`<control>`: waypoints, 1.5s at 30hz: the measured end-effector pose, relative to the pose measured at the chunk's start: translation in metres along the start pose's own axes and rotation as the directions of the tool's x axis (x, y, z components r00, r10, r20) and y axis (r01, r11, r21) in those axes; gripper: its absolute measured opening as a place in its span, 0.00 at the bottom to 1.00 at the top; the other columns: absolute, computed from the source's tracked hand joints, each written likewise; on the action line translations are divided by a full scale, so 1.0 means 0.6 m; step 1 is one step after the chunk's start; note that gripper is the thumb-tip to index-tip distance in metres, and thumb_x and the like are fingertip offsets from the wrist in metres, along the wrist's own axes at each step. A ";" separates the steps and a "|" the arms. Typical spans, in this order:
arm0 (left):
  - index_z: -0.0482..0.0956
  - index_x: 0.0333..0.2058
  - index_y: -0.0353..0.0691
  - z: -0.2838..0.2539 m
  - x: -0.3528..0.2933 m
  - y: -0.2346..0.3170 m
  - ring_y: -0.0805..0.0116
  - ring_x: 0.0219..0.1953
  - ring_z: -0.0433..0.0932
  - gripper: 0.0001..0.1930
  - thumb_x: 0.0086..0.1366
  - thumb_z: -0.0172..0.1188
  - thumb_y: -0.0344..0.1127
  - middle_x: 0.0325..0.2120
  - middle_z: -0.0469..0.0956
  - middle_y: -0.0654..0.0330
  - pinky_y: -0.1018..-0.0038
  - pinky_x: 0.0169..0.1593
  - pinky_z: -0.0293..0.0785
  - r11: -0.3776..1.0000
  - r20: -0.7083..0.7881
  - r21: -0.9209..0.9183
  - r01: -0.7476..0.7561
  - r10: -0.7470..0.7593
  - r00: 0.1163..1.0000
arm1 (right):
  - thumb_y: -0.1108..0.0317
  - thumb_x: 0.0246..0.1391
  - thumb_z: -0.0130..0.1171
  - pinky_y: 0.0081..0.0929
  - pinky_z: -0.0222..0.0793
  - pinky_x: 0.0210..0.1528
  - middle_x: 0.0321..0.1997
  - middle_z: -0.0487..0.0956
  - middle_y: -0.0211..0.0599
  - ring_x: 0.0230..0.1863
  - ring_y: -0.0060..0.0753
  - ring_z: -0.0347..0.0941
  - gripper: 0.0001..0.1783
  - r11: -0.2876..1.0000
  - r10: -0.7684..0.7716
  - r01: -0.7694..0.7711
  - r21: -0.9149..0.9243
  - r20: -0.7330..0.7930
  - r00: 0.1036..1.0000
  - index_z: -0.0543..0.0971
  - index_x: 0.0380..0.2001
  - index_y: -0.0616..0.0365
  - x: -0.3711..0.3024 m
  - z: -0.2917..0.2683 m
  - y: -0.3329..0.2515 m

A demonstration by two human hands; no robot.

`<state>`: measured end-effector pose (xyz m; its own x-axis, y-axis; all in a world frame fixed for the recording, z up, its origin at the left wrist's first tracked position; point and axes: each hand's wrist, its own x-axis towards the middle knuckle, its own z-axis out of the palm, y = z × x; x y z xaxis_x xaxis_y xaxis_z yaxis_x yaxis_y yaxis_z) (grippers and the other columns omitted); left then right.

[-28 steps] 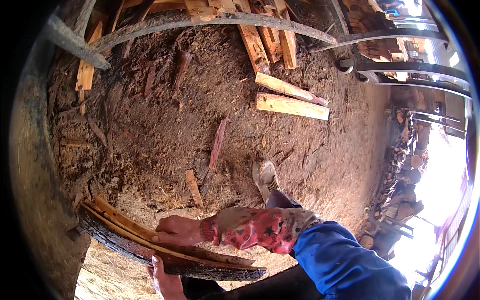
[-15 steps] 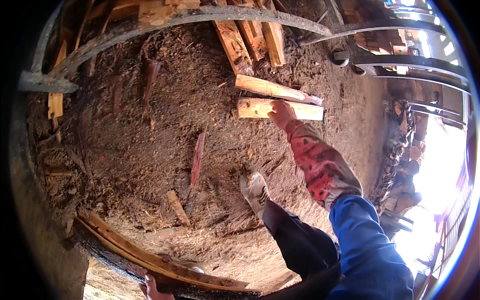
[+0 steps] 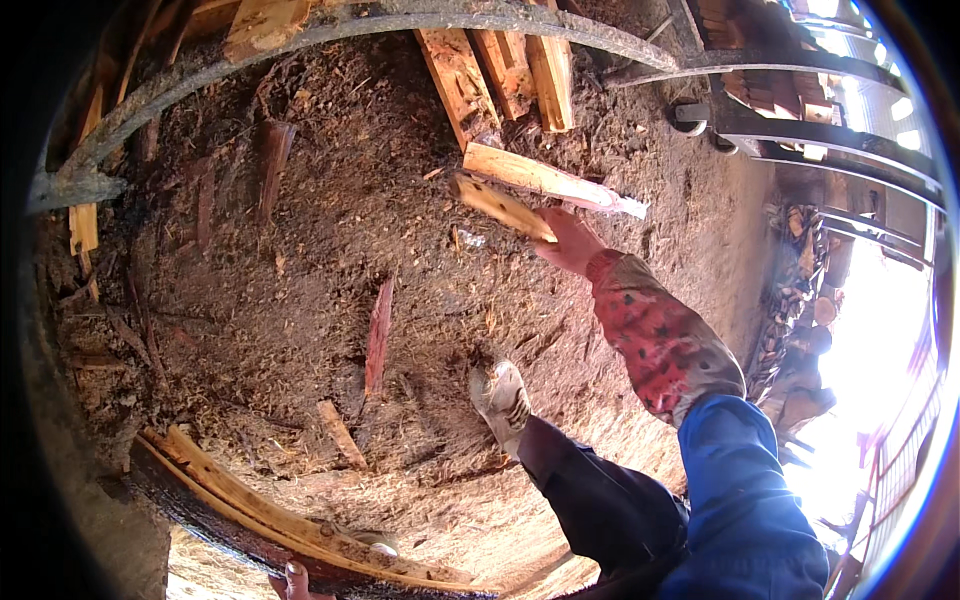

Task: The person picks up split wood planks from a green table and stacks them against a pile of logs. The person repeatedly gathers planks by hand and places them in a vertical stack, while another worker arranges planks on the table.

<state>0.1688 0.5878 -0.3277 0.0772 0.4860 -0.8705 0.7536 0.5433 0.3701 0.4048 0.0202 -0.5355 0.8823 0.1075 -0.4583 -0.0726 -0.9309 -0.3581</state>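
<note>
My right hand (image 3: 572, 240) reaches forward over the sawdust ground and grips the near end of a pale split wood piece (image 3: 497, 206), lifted and tilted off the ground. A second pale split piece (image 3: 545, 180) lies just behind it. My left hand (image 3: 296, 580) shows only as fingers at the bottom edge, holding a bundle of long bark-edged slabs (image 3: 270, 520) from beneath. My shoe (image 3: 503, 398) stands on the ground between the two hands.
Several split pieces (image 3: 505, 65) are stacked at the top beyond a curved metal bar (image 3: 420, 20). A reddish bark strip (image 3: 377, 335) and a small chip (image 3: 340, 433) lie on the sawdust. A wheeled metal frame (image 3: 790, 130) and stacked firewood (image 3: 800, 300) stand at right.
My right hand left the slab bundle, reached forward to the pale pieces, and has lifted one off the ground. The left hand stays under the bundle.
</note>
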 end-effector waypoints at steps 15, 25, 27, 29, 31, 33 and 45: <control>0.64 0.56 0.41 -0.010 0.006 0.000 0.51 0.50 0.74 0.29 0.61 0.67 0.40 0.51 0.71 0.45 0.51 0.50 0.77 0.999 -0.036 0.008 -0.038 0.039 0.999 | 0.67 0.54 0.63 0.34 0.64 0.60 0.51 0.76 0.46 0.57 0.41 0.70 0.26 0.972 0.153 -0.164 0.166 0.080 0.985 0.72 0.57 0.58 0.047 -0.053 0.029; 0.69 0.52 0.41 -0.008 0.002 0.007 0.49 0.49 0.76 0.21 0.63 0.65 0.36 0.50 0.74 0.47 0.50 0.48 0.78 0.995 0.032 -0.092 -0.034 0.037 0.999 | 0.53 0.30 0.76 0.48 0.61 0.62 0.56 0.72 0.44 0.61 0.56 0.63 0.46 0.909 0.227 -0.202 -0.364 0.026 0.974 0.70 0.58 0.48 0.109 -0.058 0.062; 0.68 0.52 0.42 -0.015 -0.005 0.006 0.50 0.48 0.76 0.21 0.62 0.65 0.34 0.49 0.74 0.48 0.52 0.48 0.78 0.996 0.019 -0.079 -0.027 0.028 0.999 | 0.51 0.28 0.76 0.49 0.60 0.58 0.46 0.75 0.45 0.54 0.55 0.68 0.39 0.914 0.130 -0.091 -0.396 0.073 0.989 0.76 0.45 0.59 0.102 -0.058 0.061; 0.68 0.52 0.42 -0.020 -0.008 0.010 0.52 0.47 0.76 0.21 0.62 0.65 0.34 0.49 0.74 0.48 0.53 0.49 0.78 0.995 0.054 -0.094 -0.020 0.025 0.998 | 0.50 0.27 0.76 0.48 0.62 0.55 0.42 0.76 0.43 0.52 0.53 0.68 0.36 0.835 0.142 -0.014 -0.551 0.191 0.971 0.77 0.40 0.60 0.086 -0.045 0.043; 0.66 0.55 0.42 -0.020 -0.011 0.011 0.52 0.51 0.73 0.25 0.62 0.64 0.34 0.52 0.72 0.49 0.53 0.52 0.75 0.997 0.044 -0.074 -0.029 0.032 0.999 | 0.49 0.29 0.75 0.48 0.66 0.49 0.38 0.77 0.41 0.47 0.47 0.73 0.33 0.895 0.031 0.057 -0.442 0.190 0.981 0.77 0.36 0.60 0.058 -0.033 0.004; 0.64 0.61 0.42 -0.016 -0.004 0.018 0.54 0.57 0.71 0.29 0.64 0.62 0.40 0.55 0.71 0.53 0.55 0.57 0.72 0.979 0.327 -0.159 -0.131 0.177 0.928 | 0.48 0.36 0.73 0.48 0.67 0.51 0.37 0.78 0.41 0.45 0.46 0.75 0.32 0.969 -0.074 0.113 -0.220 0.179 0.981 0.77 0.39 0.60 0.032 -0.039 -0.050; 0.58 0.62 0.38 0.000 -0.030 0.034 0.66 0.48 0.72 0.37 0.60 0.67 0.42 0.50 0.72 0.57 0.64 0.50 0.72 0.955 0.186 -0.247 -0.162 0.210 0.960 | 0.40 0.52 0.63 0.33 0.67 0.55 0.48 0.77 0.41 0.52 0.36 0.72 0.37 0.853 -0.303 0.113 0.510 0.306 0.903 0.73 0.52 0.61 0.004 -0.187 -0.579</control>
<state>0.1831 0.5902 -0.3048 0.3543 0.4531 -0.8180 0.5464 0.6096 0.5743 0.4842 0.3049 -0.3210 0.6764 0.4853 -0.5540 -0.1995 -0.6033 -0.7721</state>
